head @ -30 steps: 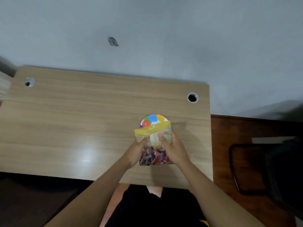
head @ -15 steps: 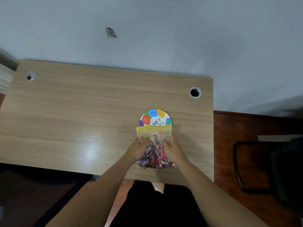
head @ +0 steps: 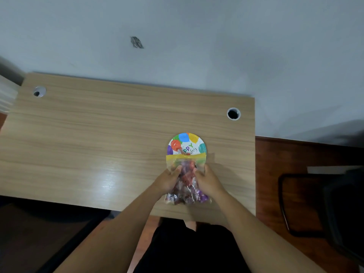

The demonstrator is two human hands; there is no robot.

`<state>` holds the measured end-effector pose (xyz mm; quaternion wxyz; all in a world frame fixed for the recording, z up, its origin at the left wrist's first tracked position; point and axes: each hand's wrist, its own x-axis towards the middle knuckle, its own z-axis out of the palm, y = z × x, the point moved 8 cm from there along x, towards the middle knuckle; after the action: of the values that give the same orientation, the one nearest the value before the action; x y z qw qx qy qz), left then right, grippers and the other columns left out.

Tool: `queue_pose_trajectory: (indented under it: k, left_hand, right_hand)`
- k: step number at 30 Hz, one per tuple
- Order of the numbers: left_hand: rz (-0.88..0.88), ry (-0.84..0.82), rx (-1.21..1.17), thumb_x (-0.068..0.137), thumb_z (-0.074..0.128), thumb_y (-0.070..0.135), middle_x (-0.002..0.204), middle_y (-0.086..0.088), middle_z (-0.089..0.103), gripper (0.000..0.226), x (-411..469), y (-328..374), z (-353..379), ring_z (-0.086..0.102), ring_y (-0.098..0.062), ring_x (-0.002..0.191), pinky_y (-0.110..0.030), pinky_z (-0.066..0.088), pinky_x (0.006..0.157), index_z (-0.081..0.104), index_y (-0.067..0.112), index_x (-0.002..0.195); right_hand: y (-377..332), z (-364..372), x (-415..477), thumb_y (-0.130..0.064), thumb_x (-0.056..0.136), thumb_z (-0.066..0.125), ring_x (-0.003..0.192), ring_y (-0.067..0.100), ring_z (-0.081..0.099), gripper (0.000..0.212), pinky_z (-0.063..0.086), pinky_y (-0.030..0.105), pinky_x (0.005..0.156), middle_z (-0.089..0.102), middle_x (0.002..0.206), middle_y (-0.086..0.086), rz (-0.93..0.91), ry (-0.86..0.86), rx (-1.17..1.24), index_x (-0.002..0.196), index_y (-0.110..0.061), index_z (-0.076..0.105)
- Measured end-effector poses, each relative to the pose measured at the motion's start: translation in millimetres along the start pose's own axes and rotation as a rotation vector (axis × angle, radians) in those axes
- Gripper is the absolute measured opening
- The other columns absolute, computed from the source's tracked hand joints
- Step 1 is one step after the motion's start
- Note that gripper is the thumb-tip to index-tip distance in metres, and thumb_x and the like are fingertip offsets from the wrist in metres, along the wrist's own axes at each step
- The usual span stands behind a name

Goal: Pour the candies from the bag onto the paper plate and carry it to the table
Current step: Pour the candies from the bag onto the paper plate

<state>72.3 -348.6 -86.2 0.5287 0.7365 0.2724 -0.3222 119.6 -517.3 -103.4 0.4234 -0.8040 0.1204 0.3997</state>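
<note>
The left hand (head: pixel 169 179) grips the left side of the clear bag (head: pixel 187 180). The bag is full of candies (head: pixel 186 192) and tips toward the paper plate (head: pixel 187 143) on the wooden surface (head: pixel 98 144). Its yellow top lies over the plate's near edge. The right hand (head: pixel 206 181) grips the bag's right side.

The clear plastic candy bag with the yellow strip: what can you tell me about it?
The clear plastic zip bag has a yellow strip along its mouth and is packed with red, purple and silvery wrapped candies. The left hand and right hand grip its sides, tilting the mouth forward over the near edge of the round balloon-printed paper plate on the wooden desk. One red candy appears to be emerging onto the plate.
</note>
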Motion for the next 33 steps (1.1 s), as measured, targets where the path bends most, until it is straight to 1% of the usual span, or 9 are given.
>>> queue_pose_trajectory:
  k: [2,5,9,13,18,21,25,28,33]
  left_hand:
    - [0.012,-0.009,-0.011,0.114,0.038,0.048,0.147,0.001,0.067,0.046,1,-4,1,0.059,-0.019,0.135,-0.027,0.04,0.107,0.052,0.037,0.157]
    - [-0.002,-0.009,-0.013,0.113,0.038,0.052,0.143,-0.004,0.07,0.046,2,-11,0,0.063,-0.023,0.132,-0.032,0.045,0.11,0.055,0.041,0.154]
    - [0.035,-0.014,-0.025,0.114,0.04,0.048,0.13,0.002,0.076,0.039,1,-13,-1,0.069,-0.018,0.122,-0.03,0.049,0.106,0.07,0.038,0.137]
    - [0.032,0.004,-0.04,0.112,0.047,0.049,0.13,0.0,0.076,0.037,-4,-14,-5,0.069,-0.022,0.121,-0.036,0.051,0.111,0.067,0.04,0.142]
    - [-0.027,0.056,-0.053,0.105,0.058,0.055,0.1,-0.005,0.079,0.034,-2,-26,-10,0.072,-0.023,0.094,-0.035,0.052,0.089,0.077,0.027,0.102]
    - [-0.072,0.072,-0.068,0.104,0.061,0.054,0.073,-0.004,0.065,0.045,-2,-29,-11,0.058,-0.02,0.07,-0.032,0.043,0.071,0.068,0.019,0.077]
    - [-0.026,0.089,-0.071,0.106,0.062,0.048,0.07,0.006,0.062,0.021,-1,-26,-13,0.054,-0.009,0.064,-0.026,0.042,0.064,0.074,0.031,0.107]
    - [-0.011,0.08,-0.08,0.103,0.063,0.054,0.088,-0.006,0.077,0.039,2,-30,-9,0.063,-0.014,0.076,-0.029,0.047,0.074,0.08,0.021,0.117]
    - [-0.019,0.062,-0.092,0.099,0.066,0.056,0.113,-0.021,0.081,0.049,2,-33,-7,0.074,-0.026,0.097,-0.033,0.05,0.084,0.081,0.012,0.116]
  right_hand:
    - [4,1,2,-0.042,0.104,0.056,0.118,0.029,0.072,0.038,0.056,0.045,0.106,0.076,0.128,0.004,-0.009,-0.007,-0.002,0.137,-0.024,0.059]
    - [7,2,4,-0.048,0.099,0.056,0.107,0.026,0.076,0.043,0.061,0.051,0.099,0.077,0.124,-0.003,-0.017,-0.022,0.012,0.138,-0.029,0.059]
    - [1,2,-5,-0.036,0.108,0.056,0.083,0.02,0.067,0.028,0.053,0.031,0.069,0.076,0.109,-0.009,-0.022,-0.05,0.032,0.132,-0.025,0.061]
    - [2,1,-6,-0.035,0.109,0.056,0.099,0.026,0.076,0.033,0.051,0.028,0.075,0.076,0.105,-0.012,-0.023,-0.046,0.05,0.139,-0.024,0.065]
    - [8,0,-1,-0.036,0.108,0.058,0.104,0.02,0.075,0.033,0.058,0.034,0.093,0.078,0.117,-0.004,-0.025,-0.057,0.046,0.136,-0.022,0.068]
    - [9,-1,0,-0.031,0.109,0.058,0.075,0.004,0.062,0.034,0.047,0.024,0.071,0.071,0.095,-0.012,-0.04,-0.039,0.047,0.14,-0.02,0.067]
    - [13,-2,2,-0.033,0.107,0.061,0.076,0.008,0.063,0.032,0.048,0.027,0.077,0.076,0.096,-0.008,-0.035,-0.02,0.036,0.133,-0.017,0.071]
    - [13,-2,2,-0.033,0.107,0.061,0.083,0.013,0.067,0.027,0.05,0.03,0.08,0.081,0.106,0.003,-0.044,-0.02,0.031,0.127,-0.018,0.073]
    - [17,-4,2,-0.031,0.107,0.063,0.105,0.019,0.072,0.027,0.053,0.034,0.098,0.078,0.114,-0.001,-0.043,-0.026,0.052,0.126,-0.015,0.074]
